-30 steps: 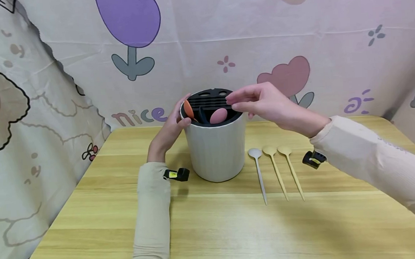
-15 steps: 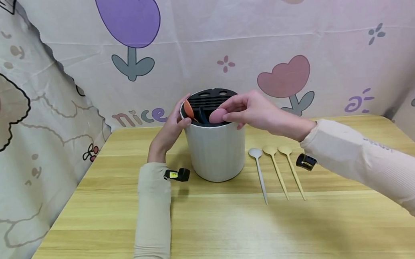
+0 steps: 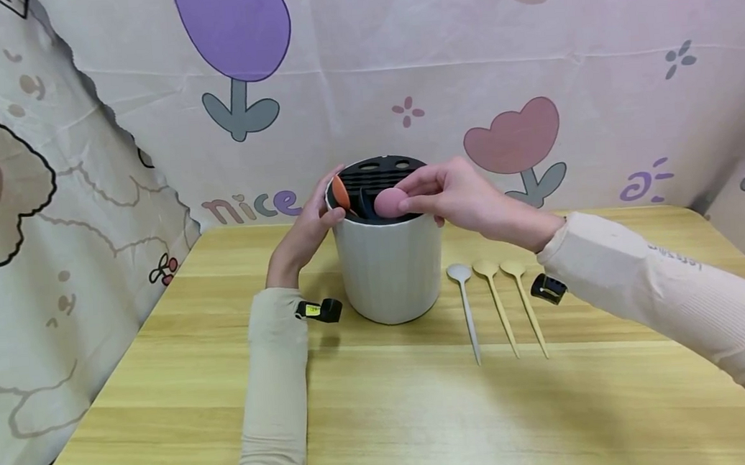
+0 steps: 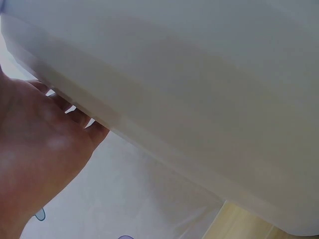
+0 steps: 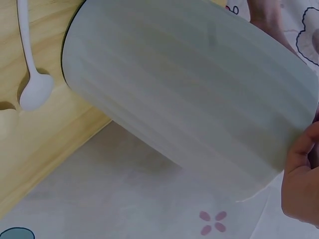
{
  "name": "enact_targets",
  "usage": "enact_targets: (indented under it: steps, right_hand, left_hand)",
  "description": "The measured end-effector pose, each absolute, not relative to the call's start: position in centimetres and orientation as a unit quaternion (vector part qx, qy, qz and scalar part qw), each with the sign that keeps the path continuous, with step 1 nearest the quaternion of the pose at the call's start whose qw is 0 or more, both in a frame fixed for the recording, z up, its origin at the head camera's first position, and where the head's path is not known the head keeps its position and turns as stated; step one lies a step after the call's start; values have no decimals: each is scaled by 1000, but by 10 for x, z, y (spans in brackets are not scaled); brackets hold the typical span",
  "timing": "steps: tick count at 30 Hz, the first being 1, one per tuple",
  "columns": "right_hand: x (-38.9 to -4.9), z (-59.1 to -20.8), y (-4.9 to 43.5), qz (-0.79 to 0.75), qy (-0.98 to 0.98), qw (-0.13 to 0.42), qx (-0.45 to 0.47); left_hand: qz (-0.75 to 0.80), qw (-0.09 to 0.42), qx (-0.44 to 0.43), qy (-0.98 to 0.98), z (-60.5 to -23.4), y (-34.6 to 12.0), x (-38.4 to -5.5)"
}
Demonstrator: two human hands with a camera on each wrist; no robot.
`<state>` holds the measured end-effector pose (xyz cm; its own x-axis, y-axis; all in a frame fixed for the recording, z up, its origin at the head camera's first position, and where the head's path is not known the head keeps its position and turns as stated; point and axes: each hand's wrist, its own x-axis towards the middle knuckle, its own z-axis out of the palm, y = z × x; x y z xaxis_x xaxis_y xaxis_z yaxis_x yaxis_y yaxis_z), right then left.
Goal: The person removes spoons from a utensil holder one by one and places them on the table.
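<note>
A white ribbed utensil holder (image 3: 391, 278) with a black slotted insert stands upright on the table. My left hand (image 3: 307, 226) grips its left side, thumb at the rim; in the left wrist view the fingers wrap behind the wall. My right hand (image 3: 457, 196) reaches over the right rim and pinches the pink spoon (image 3: 388, 203) by its rounded head. The spoon's handle is hidden inside the holder. Left of it in the same opening are an orange utensil head (image 3: 340, 191) and a dark blue one (image 3: 365, 204).
Right of the holder, one white spoon (image 3: 466, 309) and two cream spoons (image 3: 496, 303) lie side by side on the wooden table (image 3: 424, 416). A patterned cloth (image 3: 350, 104) hangs close behind the holder and along the left side.
My right hand has moved left and down from above the holder's right rim and taken hold of the pink spoon's head, which has turned slightly. My left hand has stayed on the holder.
</note>
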<state>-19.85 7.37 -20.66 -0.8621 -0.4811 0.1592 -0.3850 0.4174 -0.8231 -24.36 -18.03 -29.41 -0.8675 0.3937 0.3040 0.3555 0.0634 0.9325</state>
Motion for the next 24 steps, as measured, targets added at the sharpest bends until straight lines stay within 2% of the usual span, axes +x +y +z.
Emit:
enact_targets:
  steps: [10,24]
  right_hand:
    - [-198,-199,71,-500,836,57,-218]
    - [-199,-186,67,-461,849,30,-256]
  left_hand:
    - [633,14,261,729,-293,-181,-245]
    - [632,15,263,729,-293,-182,-245]
